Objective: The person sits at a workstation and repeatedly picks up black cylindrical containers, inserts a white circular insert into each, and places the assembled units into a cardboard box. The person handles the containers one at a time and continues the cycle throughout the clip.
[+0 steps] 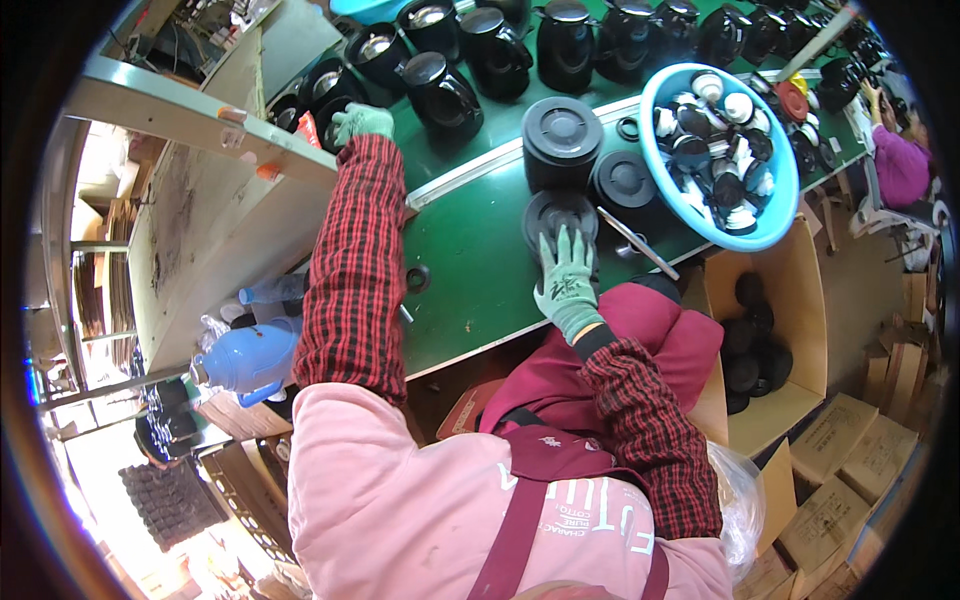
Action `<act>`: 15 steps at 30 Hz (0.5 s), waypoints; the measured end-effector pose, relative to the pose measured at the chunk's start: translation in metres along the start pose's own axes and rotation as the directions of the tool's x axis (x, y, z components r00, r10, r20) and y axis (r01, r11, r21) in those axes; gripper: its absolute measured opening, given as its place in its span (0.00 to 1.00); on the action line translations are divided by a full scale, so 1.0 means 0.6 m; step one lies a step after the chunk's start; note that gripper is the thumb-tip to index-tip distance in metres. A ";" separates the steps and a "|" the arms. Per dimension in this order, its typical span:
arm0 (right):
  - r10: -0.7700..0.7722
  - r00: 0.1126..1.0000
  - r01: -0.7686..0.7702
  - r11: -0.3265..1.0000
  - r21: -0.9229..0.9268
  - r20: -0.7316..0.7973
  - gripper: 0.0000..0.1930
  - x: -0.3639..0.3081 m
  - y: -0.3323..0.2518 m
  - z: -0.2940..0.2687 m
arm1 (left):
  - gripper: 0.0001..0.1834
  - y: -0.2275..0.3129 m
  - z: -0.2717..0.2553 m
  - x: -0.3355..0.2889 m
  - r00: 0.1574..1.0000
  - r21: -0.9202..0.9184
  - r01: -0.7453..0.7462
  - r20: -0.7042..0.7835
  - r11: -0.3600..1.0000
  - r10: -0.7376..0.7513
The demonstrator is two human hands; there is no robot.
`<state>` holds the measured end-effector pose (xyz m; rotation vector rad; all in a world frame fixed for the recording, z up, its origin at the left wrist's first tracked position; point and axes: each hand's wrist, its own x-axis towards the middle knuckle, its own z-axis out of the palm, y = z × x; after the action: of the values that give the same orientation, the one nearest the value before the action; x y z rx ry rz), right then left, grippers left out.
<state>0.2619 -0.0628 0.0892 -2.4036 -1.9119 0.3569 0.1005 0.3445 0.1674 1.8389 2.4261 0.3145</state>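
Observation:
My right hand [568,282], in a pale green glove, lies with fingers spread on a round black lid [552,212] near the front of the green bench [470,290]. Behind that lid stand a taller black piece with a round ridged top [562,130] and another black lid [627,178]. Just right of my fingers a thin metal rod [640,245] lies slantwise. My left hand [362,124], gloved too, reaches to the far left, beside a black jug [440,95]. Its fingers look curled; what they hold, if anything, is hidden. An orange-red piece [308,128] shows close to them.
A light blue basin [775,235] of black and white parts stands at the right. Black jugs [565,45] line the back. A metal frame bar [200,115] runs at the left. Below right is a cardboard box [800,390] holding black round parts. Another person [900,165] sits far right.

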 end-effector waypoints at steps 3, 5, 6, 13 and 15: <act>-0.019 0.999 0.018 0.999 0.029 0.034 0.51 0.006 -0.003 0.002 | 0.24 -0.008 0.008 -0.007 0.966 0.230 -0.248 -0.010 0.941 0.257; -0.032 0.999 0.032 0.999 0.002 0.026 0.50 0.008 -0.006 -0.001 | 0.21 0.002 0.009 -0.020 0.895 0.277 -0.431 0.008 0.859 0.446; -0.019 0.999 0.020 1.000 -0.020 0.050 0.50 0.011 0.000 -0.003 | 0.21 0.024 -0.001 -0.041 0.860 0.208 -0.505 0.034 0.838 0.509; -0.037 0.999 0.038 0.991 -0.127 0.011 0.49 0.017 -0.012 0.006 | 0.32 0.005 -0.066 -0.090 0.716 -0.201 -0.605 0.287 0.771 0.637; -0.027 0.999 0.028 0.999 -0.034 0.026 0.52 0.014 -0.009 -0.009 | 0.30 -0.002 -0.113 -0.171 0.582 -0.227 -0.749 0.224 0.622 0.782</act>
<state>0.2594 -0.0527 0.0940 -2.4031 -1.9759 0.3576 0.1148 0.2378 0.2274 2.5582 1.2458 0.1724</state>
